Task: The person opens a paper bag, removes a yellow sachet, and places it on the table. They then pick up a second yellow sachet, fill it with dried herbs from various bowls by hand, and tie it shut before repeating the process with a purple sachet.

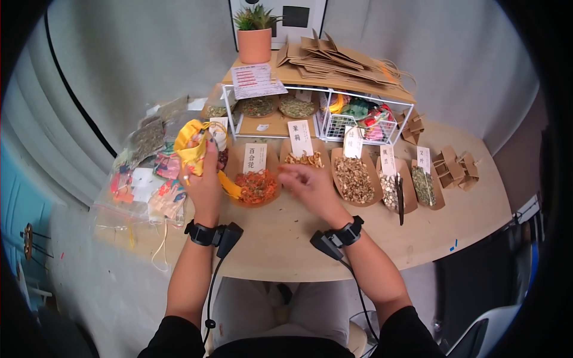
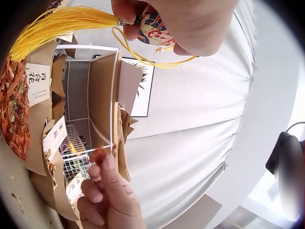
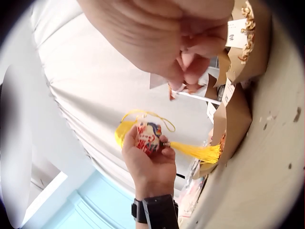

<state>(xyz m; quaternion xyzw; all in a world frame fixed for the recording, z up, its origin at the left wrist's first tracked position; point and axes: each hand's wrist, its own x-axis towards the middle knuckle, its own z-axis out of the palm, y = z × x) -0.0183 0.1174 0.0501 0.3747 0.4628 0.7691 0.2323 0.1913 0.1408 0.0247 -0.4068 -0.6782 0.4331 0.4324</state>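
Note:
My left hand grips a yellow drawstring sachet with a red-and-blue printed front. Its yellow tassel hangs toward the paper tray of orange dried petals, and a yellow cord loops from it. To the right of that tray is my right hand. In the left wrist view, its thumb and fingers pinch a small bit of orange dried petal.
More labelled paper trays line the table: brown chopped herb, white pieces and green leaves. A dark stick lies across one. Behind stands a white-framed shelf topped by paper bags. Plastic bags of pouches lie left.

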